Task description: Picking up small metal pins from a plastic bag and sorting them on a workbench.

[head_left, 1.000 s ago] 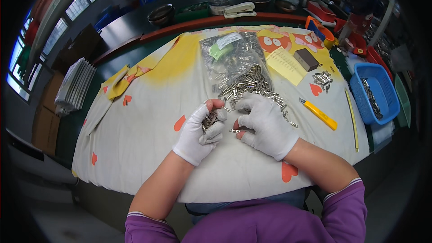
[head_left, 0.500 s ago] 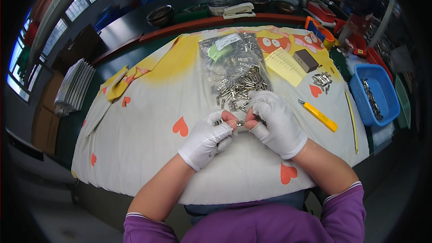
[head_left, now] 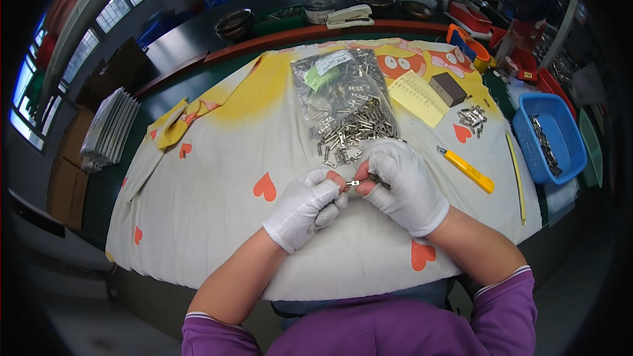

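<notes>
A small silvery metal clip-like part (head_left: 353,183) sits between my two hands, over the cloth just below the bag. My left hand (head_left: 306,204), in a white glove with bare fingertips, pinches the part's left end between thumb and index finger. My right hand (head_left: 402,188), gloved the same way, has its bare thumb and index fingertip at the part's right end, slightly parted. Darker metal bits show inside its curled fingers, partly hidden. Beyond the hands, a clear plastic bag (head_left: 339,99) lies with many similar metal parts (head_left: 356,125) in and spilling from its near end.
A patterned cloth (head_left: 217,224) covers the table. To the right lie a yellow cutter knife (head_left: 468,170), a yellow paper (head_left: 419,97), a dark block (head_left: 448,89), a small pile of parts (head_left: 472,118) and a blue basket (head_left: 550,138). A stapler (head_left: 350,16) stands behind.
My right index finger and thumb have parted a little, leaving more of the metal part visible. My left hand has hardly moved.
</notes>
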The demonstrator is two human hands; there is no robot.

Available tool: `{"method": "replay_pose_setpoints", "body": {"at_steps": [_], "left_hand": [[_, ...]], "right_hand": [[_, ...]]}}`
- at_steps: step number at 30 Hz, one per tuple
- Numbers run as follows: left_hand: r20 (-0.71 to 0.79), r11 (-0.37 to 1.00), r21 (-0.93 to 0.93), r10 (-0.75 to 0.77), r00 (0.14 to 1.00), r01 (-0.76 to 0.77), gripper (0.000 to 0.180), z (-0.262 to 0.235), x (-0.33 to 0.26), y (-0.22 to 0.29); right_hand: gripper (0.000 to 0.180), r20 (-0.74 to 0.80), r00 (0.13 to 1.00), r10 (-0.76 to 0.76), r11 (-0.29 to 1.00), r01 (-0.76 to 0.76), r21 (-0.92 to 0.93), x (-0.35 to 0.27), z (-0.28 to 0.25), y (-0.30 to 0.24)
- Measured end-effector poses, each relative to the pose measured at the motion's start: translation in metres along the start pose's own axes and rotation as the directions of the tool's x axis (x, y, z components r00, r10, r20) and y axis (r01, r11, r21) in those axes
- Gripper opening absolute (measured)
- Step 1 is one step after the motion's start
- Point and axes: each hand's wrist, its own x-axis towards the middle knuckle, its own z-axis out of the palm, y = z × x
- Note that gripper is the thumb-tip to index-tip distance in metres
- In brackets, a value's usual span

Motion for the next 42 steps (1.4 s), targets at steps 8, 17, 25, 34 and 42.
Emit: {"method": "replay_pose_setpoints", "body": {"at_steps": [8,17,25,34,42], "left_hand": [[0.052,0.999,-0.017,-0.035,0.998,0.036,0.013,-0.0021,0.0004,-0.001],[0.082,1.0,-0.003,-0.017,0.996,0.017,0.011,-0.0031,0.0023,-0.0018],[0.073,1.0,0.008,-0.016,0.997,0.016,0.016,-0.0047,0.0025,-0.0043],[0.049,0.999,-0.005,-0.045,0.998,0.046,0.018,-0.0042,0.0026,-0.0027],[0.095,0.999,0.027,-0.031,0.995,0.028,0.024,-0.0018,0.0003,-0.0004]], "right_hand": [[0.022,0.012,0.995,-0.103,0.994,0.103,-0.023,0.0074,-0.0053,-0.0037],[0.015,-0.007,0.999,-0.042,0.999,0.042,-0.017,0.0003,-0.0012,0.0017],[0.012,0.056,0.998,0.022,1.0,-0.023,0.007,-0.001,-0.0034,0.0012],[0.012,0.027,1.0,-0.012,1.0,0.012,0.023,-0.0005,-0.002,0.0027],[0.011,0.038,0.999,-0.003,0.999,0.001,0.049,0.0017,-0.0022,0.0017]]}}
